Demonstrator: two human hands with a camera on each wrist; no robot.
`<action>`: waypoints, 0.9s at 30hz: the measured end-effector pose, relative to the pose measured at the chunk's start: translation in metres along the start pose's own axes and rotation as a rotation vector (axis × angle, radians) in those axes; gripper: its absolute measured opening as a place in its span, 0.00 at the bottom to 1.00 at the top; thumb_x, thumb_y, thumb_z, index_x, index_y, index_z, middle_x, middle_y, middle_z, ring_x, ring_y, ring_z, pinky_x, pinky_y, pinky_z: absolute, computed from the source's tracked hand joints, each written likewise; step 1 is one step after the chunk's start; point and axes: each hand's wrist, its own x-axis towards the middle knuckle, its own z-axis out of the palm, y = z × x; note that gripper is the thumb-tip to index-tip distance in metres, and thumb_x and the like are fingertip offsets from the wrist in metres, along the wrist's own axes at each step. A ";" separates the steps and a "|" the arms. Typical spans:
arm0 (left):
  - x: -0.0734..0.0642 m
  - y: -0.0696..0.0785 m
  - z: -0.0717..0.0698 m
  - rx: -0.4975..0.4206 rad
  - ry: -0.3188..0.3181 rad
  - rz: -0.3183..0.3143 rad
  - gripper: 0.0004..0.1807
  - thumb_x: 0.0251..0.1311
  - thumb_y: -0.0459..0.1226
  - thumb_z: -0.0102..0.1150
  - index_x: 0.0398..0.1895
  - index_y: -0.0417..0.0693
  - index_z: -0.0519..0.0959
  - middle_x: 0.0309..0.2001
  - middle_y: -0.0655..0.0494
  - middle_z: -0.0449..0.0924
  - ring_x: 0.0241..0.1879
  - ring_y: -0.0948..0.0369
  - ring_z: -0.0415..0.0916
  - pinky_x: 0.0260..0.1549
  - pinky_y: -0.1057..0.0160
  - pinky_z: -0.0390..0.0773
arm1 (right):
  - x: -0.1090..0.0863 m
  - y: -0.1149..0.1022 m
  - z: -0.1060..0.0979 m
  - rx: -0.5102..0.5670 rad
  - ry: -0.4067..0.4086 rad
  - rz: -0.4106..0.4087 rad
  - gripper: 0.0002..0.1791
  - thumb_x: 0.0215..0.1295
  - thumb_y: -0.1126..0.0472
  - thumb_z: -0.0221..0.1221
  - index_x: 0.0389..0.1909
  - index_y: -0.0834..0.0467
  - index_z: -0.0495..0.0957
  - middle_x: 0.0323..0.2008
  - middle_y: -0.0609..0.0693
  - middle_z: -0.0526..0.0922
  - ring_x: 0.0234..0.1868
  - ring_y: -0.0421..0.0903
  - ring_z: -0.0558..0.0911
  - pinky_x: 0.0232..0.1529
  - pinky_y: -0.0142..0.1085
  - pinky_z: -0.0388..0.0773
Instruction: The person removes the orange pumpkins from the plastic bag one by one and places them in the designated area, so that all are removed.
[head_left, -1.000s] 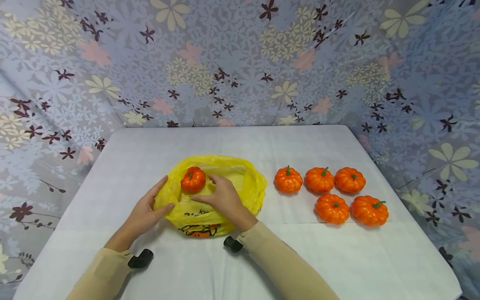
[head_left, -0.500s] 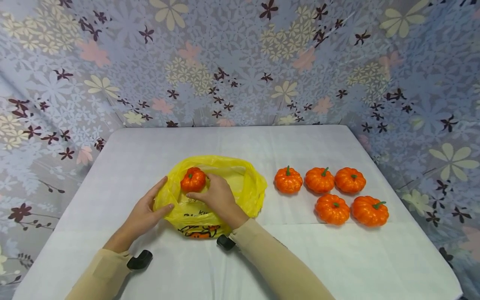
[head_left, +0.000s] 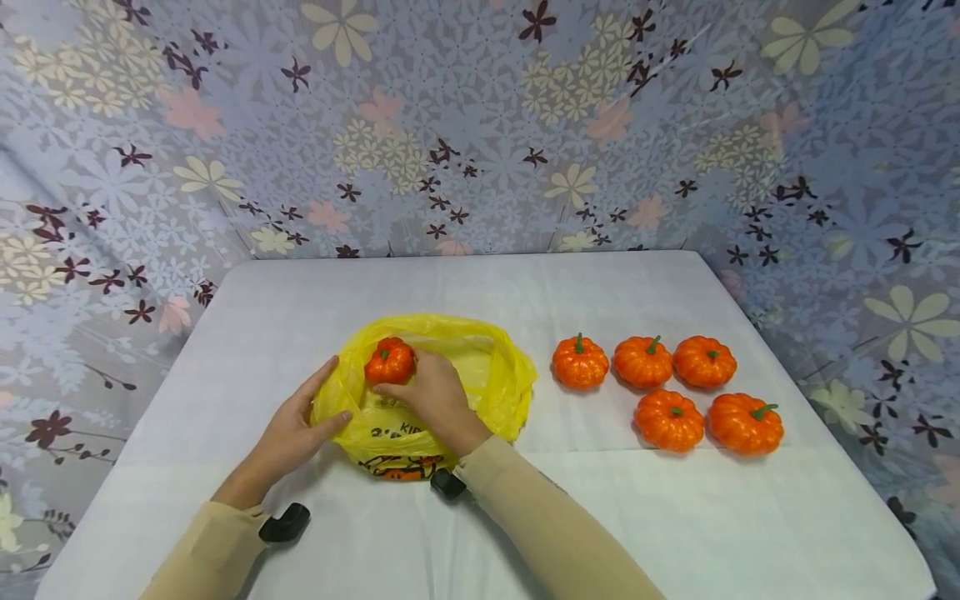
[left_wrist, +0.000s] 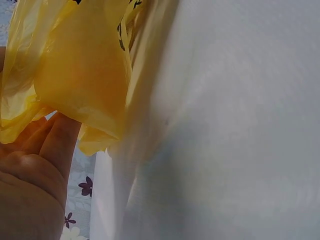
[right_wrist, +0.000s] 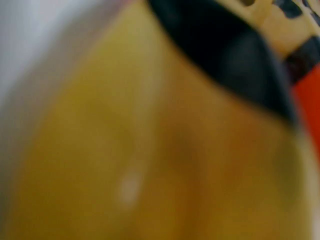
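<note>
A yellow plastic bag (head_left: 506, 392) with printed lettering lies open-mouthed on the table. Inside its left part sits a small orange-red toy pumpkin (head_left: 391, 361) with a green stem. My right hand (head_left: 442, 400) reaches into the bag and grips this pumpkin from the right, thumb at its near side; the other fingertips are partly hidden. My left hand (head_left: 296, 425) rests against the bag's left side, fingers extended and thumb over the near rim. In the left wrist view, the bag (left_wrist: 85, 70) hangs over the left hand's fingers (left_wrist: 60, 142). Blurred yellow plastic (right_wrist: 150, 150) fills the right wrist view.
Several orange pumpkins with green stems stand right of the bag, among them a near right one (head_left: 745, 424) and one closest to the bag (head_left: 580, 363). A white cloth covers the table (head_left: 637, 525). Floral fabric (head_left: 480, 125) hangs behind and at the sides.
My right hand has moved slightly left inside the bag, its thumb and fingers closing in on the pumpkin. The pumpkin, bag and left hand look nearly unmoved.
</note>
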 end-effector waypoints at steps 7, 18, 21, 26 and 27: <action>0.000 -0.001 0.000 -0.001 0.000 0.003 0.45 0.67 0.40 0.63 0.82 0.56 0.49 0.80 0.52 0.46 0.77 0.44 0.42 0.71 0.37 0.51 | 0.003 0.000 0.002 -0.024 -0.003 0.015 0.35 0.52 0.40 0.74 0.56 0.55 0.79 0.48 0.47 0.85 0.48 0.43 0.82 0.54 0.37 0.79; -0.001 0.005 0.000 -0.026 0.001 0.003 0.45 0.67 0.40 0.64 0.82 0.54 0.49 0.80 0.51 0.46 0.78 0.44 0.42 0.71 0.37 0.51 | 0.005 0.004 0.002 0.111 0.013 0.038 0.35 0.52 0.44 0.76 0.58 0.56 0.80 0.51 0.48 0.84 0.50 0.43 0.82 0.54 0.38 0.80; -0.001 0.007 -0.001 -0.026 0.000 -0.003 0.46 0.67 0.39 0.64 0.82 0.54 0.49 0.80 0.51 0.46 0.78 0.44 0.41 0.71 0.36 0.50 | 0.003 0.006 0.001 0.183 0.012 0.039 0.33 0.53 0.47 0.76 0.58 0.58 0.81 0.52 0.48 0.85 0.50 0.42 0.82 0.54 0.37 0.80; -0.002 0.008 -0.001 -0.023 0.000 -0.012 0.46 0.67 0.39 0.64 0.82 0.54 0.49 0.80 0.51 0.46 0.78 0.44 0.41 0.71 0.36 0.50 | 0.000 0.009 -0.004 0.220 0.014 0.031 0.32 0.52 0.49 0.77 0.57 0.58 0.82 0.52 0.49 0.85 0.50 0.41 0.83 0.53 0.37 0.81; -0.001 0.008 -0.001 -0.022 0.000 -0.010 0.46 0.67 0.39 0.64 0.82 0.54 0.49 0.80 0.51 0.46 0.78 0.44 0.41 0.71 0.37 0.50 | -0.001 0.010 -0.006 0.221 0.015 0.031 0.33 0.51 0.49 0.77 0.57 0.58 0.82 0.52 0.48 0.85 0.50 0.41 0.82 0.53 0.37 0.81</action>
